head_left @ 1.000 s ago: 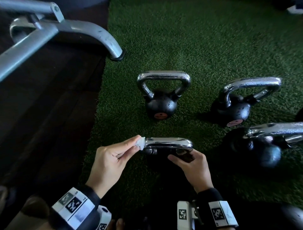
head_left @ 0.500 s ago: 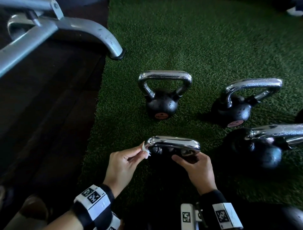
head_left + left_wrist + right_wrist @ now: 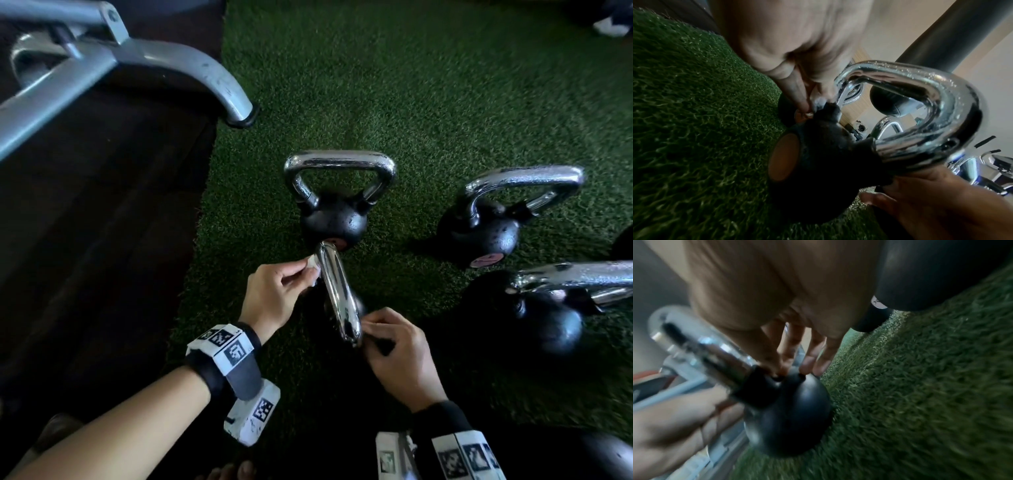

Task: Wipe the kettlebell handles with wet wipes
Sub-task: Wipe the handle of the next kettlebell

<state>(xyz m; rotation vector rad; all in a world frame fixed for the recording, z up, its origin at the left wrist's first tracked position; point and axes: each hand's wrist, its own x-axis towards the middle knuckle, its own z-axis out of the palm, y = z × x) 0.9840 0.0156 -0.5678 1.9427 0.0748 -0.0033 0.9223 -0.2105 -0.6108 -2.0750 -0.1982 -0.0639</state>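
The nearest kettlebell stands on green turf, its chrome handle (image 3: 337, 294) running away from me. My left hand (image 3: 305, 270) pinches a small white wet wipe (image 3: 312, 264) against the left side of that handle near its far end. In the left wrist view the wipe (image 3: 818, 103) sits where the chrome handle (image 3: 920, 105) meets the black ball (image 3: 818, 162). My right hand (image 3: 370, 325) grips the kettlebell at the handle's near end. Its fingertips (image 3: 803, 366) rest on top of the ball (image 3: 789, 410).
Three more chrome-handled kettlebells stand on the turf: one just beyond (image 3: 337, 205), one back right (image 3: 486, 219), one at the right edge (image 3: 548, 308). A grey metal bench frame (image 3: 154, 61) spans dark flooring (image 3: 85, 240) on the left.
The near kettlebell has turned about a quarter turn, so its handle now runs front to back. My left hand moved with the wipe along the handle; my right hand shifted to the near end.
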